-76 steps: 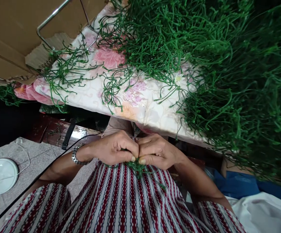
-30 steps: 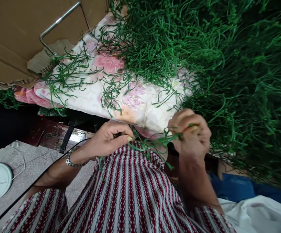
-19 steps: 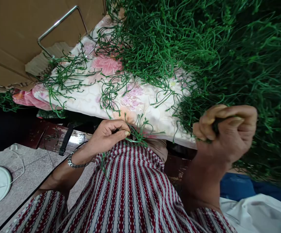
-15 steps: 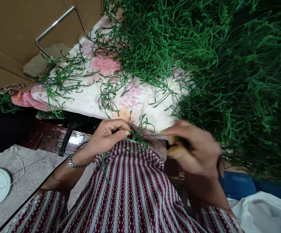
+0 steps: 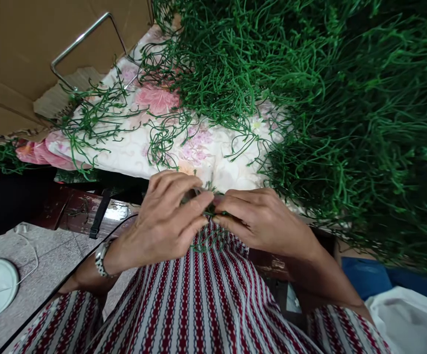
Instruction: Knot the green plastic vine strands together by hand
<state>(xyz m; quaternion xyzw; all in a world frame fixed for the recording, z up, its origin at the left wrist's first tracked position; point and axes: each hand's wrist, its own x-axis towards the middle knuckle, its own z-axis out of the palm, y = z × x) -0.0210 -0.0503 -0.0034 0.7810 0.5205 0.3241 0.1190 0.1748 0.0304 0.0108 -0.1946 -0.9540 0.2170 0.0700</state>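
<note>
At left, see loose stems strewn over the flower-patterned counter. Next, find the left hand curled at the small green bunch; cannot tell if gripping or only steadying. See that bunch between both hands, above the striped garment. Then note the right hand, pinching the bunch between thumb and fingers. Farther right, see the heap. Judge as light, limp, easily bruised, apt to tangle; best pinched softly mid-bunch.
</note>
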